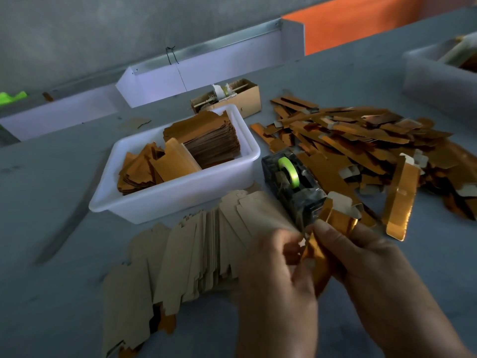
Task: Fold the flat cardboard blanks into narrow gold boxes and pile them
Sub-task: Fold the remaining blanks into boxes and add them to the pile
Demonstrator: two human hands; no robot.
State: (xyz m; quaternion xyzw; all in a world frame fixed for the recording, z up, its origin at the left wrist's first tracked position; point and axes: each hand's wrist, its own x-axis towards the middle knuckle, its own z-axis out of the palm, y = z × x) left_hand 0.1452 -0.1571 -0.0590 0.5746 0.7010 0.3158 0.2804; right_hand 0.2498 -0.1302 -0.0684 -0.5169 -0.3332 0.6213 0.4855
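Observation:
Both hands hold one gold box (333, 223) low in the middle of the view. My left hand (278, 270) pinches its near end, and my right hand (361, 257) grips its side. The far end flaps of that box stand open and show grey card. A fanned stack of flat cardboard blanks (180, 257) lies plain side up on the table to the left of my hands. A loose pile of folded gold boxes (361, 140) spreads across the table at the right.
A white tub (178, 200) with stacks of gold card pieces stands behind the blanks. A dark tape dispenser (291, 182) with a green roll sits between tub and pile. A small cardboard carton (247, 96) stands behind. Another white tub (438, 78) is far right.

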